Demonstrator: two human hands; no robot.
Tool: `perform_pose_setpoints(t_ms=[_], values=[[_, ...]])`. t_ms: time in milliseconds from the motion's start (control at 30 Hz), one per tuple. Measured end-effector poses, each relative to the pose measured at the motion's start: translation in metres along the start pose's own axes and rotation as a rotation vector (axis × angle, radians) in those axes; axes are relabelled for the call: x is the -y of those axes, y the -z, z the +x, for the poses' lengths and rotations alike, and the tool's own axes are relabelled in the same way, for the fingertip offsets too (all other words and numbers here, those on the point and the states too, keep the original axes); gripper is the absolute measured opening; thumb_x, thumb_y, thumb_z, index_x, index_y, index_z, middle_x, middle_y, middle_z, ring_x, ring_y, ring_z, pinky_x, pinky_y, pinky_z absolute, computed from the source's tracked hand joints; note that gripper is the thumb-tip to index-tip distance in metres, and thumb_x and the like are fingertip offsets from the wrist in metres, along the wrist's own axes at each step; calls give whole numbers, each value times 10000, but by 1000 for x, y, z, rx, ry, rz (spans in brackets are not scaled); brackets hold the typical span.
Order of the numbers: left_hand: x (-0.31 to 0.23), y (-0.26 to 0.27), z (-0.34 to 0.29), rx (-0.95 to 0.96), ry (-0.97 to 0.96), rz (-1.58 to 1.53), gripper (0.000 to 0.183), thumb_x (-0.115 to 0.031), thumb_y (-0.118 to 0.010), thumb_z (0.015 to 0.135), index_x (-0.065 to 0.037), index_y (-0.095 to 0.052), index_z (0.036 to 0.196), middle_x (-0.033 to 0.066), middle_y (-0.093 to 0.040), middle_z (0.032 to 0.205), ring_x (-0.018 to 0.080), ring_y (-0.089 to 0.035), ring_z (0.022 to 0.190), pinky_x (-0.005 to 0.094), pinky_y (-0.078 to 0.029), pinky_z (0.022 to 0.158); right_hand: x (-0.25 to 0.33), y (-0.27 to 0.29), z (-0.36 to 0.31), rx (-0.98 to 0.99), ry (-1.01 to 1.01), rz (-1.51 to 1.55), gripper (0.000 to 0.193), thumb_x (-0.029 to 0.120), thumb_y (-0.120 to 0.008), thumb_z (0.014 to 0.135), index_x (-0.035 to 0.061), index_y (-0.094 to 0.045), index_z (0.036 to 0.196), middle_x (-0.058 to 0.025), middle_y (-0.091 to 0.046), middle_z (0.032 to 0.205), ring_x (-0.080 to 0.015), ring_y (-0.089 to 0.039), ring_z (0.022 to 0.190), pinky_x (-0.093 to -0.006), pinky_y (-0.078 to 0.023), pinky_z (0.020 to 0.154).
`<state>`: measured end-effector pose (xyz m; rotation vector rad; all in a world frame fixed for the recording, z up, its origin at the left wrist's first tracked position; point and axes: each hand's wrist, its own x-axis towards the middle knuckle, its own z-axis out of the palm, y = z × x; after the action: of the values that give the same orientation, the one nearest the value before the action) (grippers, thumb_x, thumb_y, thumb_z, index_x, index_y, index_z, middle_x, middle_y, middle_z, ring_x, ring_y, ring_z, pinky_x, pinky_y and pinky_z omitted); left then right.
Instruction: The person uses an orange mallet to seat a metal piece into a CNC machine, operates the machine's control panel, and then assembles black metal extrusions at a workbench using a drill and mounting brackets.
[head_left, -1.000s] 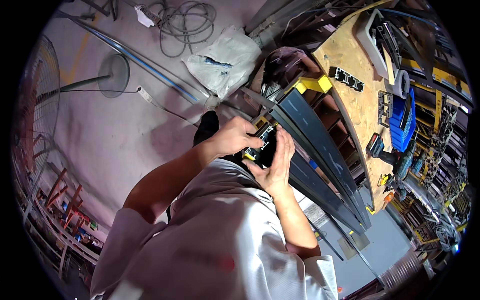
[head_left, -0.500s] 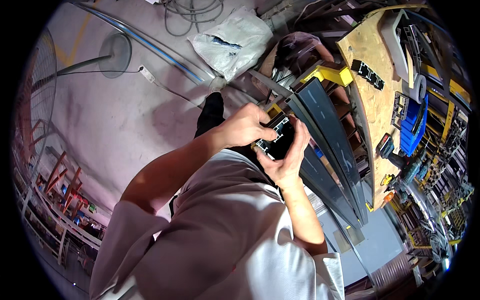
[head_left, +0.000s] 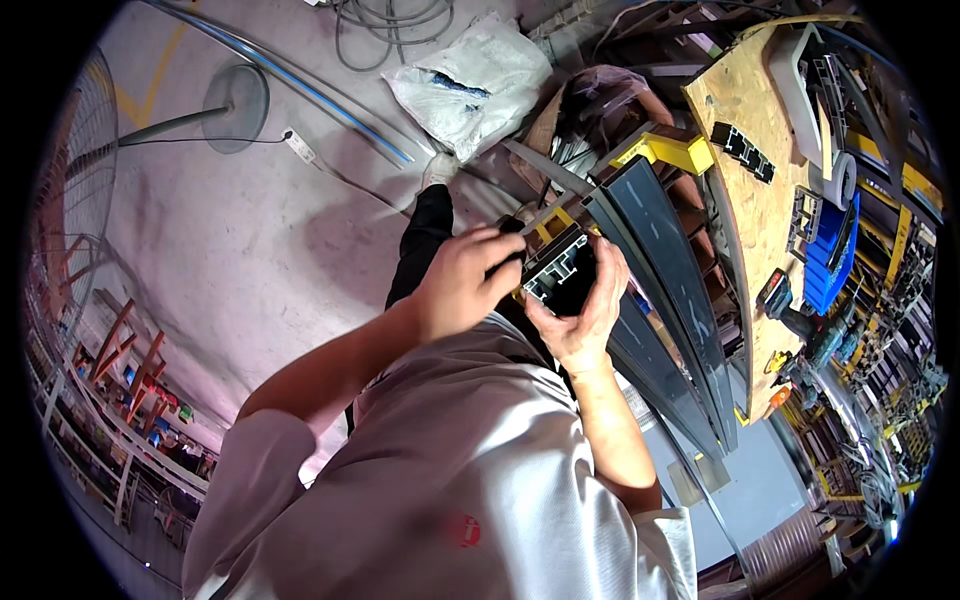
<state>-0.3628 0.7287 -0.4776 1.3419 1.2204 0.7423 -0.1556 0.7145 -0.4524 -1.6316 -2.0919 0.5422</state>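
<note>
A black aluminium profile points its cut end up at me, the bare silver chambers showing. Around that end my right hand is closed, thumb on the near side and fingers along the right. My left hand is just left of the profile, apart from its cut face, with bent fingers. Something dark shows at its fingertips and between finger and thumb, too unclear to name. Long dark profiles lie beside my right hand, near a yellow bracket.
At right, a wooden bench bears a short profile offcut, a cordless drill and a blue bin. A white plastic sack lies ahead on the floor. A power strip and a fan base are at left.
My left hand has drawn back left from the profile's cut end, where its thumb was pressing. My right hand keeps its hold, with little movement.
</note>
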Motion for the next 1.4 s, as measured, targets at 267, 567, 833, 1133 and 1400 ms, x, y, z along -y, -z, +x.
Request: perform_pose_setpoints(t_ms=[267, 567, 833, 1133, 1400], values=[[-7, -15, -39, 7, -160, 202, 420, -57, -677, 859, 110, -599, 1236, 248, -661, 1133, 416, -632, 1056, 467, -541, 910, 2, 0, 2, -3, -8, 18, 1031, 202, -918, 621, -63, -426, 1489, -238, -594, 1372, -440, -560, 1260, -525, -429, 1113], [-3, -18, -41, -15, -213, 223, 417, -77, -681, 853, 123, -628, 1215, 259, -675, 1146, 411, -643, 1060, 469, -555, 913, 2, -1, 3, -28, 8, 37, 1067, 107, -929, 562, -45, -428, 1491, -224, -588, 1375, -431, -562, 1254, -522, -416, 1109], [-9, -14, -35, 4, -202, 194, 399, -49, -678, 837, 150, -640, 1180, 262, -684, 1105, 413, -650, 1008, 469, -550, 899, 3, -1, 5, -40, 15, 50, 1047, 111, -922, 565, -51, -440, 1480, -235, -592, 1346, -440, -570, 1232, -531, -430, 1093], [-26, -3, -1, 118, -91, 233, 485, -130, -694, 868, 78, -577, 1290, 227, -642, 1201, 393, -601, 1165, 457, -517, 972, 2, 0, 3, -61, 25, 54, 1016, 126, -918, 600, -51, -440, 1478, -240, -592, 1348, -439, -572, 1223, -537, -433, 1087], [-21, -7, 23, 175, -114, 345, 520, -276, -703, 904, 34, -562, 1296, 196, -633, 1193, 354, -600, 1165, 447, -537, 932, 0, -2, 3, -72, 28, 45, 999, 94, -909, 594, -54, -444, 1465, -246, -584, 1343, -453, -569, 1221, -551, -431, 1086]])
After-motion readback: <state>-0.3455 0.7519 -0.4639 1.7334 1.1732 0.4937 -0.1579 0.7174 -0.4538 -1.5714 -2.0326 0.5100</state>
